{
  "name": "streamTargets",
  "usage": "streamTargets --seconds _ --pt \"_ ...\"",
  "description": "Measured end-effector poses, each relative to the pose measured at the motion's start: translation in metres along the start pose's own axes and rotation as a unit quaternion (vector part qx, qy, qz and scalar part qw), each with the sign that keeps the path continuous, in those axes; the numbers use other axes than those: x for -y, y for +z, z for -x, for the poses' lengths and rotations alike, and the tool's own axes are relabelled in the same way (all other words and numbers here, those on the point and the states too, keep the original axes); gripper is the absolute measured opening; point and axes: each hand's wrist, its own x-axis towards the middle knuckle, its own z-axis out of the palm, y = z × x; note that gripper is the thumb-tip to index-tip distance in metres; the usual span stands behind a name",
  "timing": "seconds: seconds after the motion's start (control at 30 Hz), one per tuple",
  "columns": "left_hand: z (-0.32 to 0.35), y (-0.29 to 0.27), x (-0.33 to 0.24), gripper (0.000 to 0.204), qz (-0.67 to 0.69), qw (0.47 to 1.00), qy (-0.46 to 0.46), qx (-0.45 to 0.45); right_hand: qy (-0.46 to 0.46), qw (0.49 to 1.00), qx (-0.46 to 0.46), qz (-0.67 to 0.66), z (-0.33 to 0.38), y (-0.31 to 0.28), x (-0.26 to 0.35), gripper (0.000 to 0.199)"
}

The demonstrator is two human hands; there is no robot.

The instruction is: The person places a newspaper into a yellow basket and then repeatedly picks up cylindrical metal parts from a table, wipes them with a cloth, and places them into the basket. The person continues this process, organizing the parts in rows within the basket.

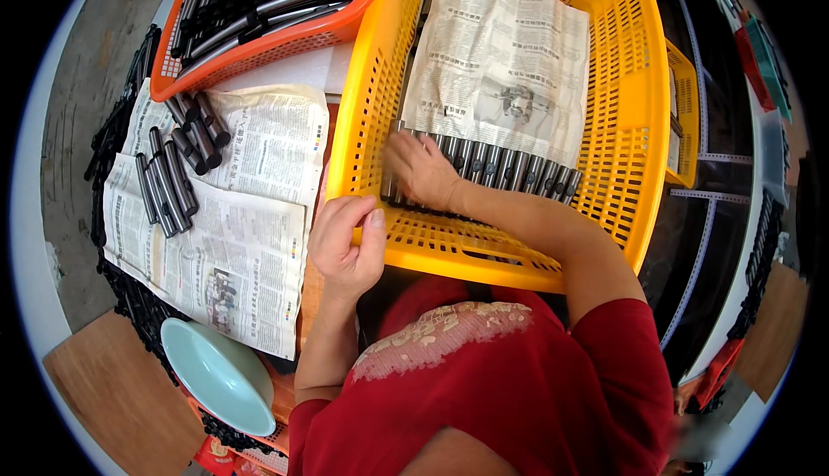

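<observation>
My right hand (pixel 422 171) reaches into the yellow plastic basket (pixel 370 105), its fingers spread over the left end of a row of dark metal tubes (pixel 492 165); the fingertips are slightly blurred. The tubes lie side by side along the basket's near side. A newspaper sheet (pixel 509 53) covers the area behind them. My left hand (pixel 347 243) is at the basket's near left corner, fingers curled in and thumb raised, with nothing visible in it. To its left, several loose metal tubes (pixel 168 182) rest in two small groups on spread newspaper (pixel 250 243).
An orange basket (pixel 259 60) full of similar tubes stands at the far left. A pale blue bowl (pixel 216 377) tilts at the lower left. Another yellow basket (pixel 684 122) is beyond the right side. Black parts (pixel 138 303) are heaped along the left edge.
</observation>
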Motion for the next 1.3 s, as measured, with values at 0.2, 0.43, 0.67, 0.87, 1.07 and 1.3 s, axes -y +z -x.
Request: streamTargets --seconds 0.2,0.43,0.67,0.87,1.07,1.3 --pt "0.001 0.002 0.000 0.013 -0.007 1.000 -0.003 0.007 -0.040 0.999 0.029 0.015 0.012 0.011 0.011 0.062" --pt "-0.001 0.002 -0.002 0.014 -0.031 0.999 -0.003 0.018 -0.018 0.992 0.116 0.047 0.012 0.018 0.011 0.060" --pt "-0.002 0.003 -0.003 0.014 -0.032 0.999 0.008 0.016 -0.105 0.992 0.064 -0.006 0.027 0.021 -0.004 0.059" --pt "-0.002 0.001 -0.003 0.014 -0.032 0.999 0.000 0.033 -0.114 0.976 0.186 0.008 0.029 -0.028 -0.028 0.058" --pt "0.000 0.002 -0.004 0.014 -0.014 0.999 -0.012 0.028 -0.115 0.965 0.226 0.062 0.060 -0.038 -0.055 0.059" --pt "-0.001 0.003 -0.002 0.014 -0.024 1.000 0.000 0.018 -0.121 0.956 0.247 0.105 0.062 -0.031 -0.051 0.061"
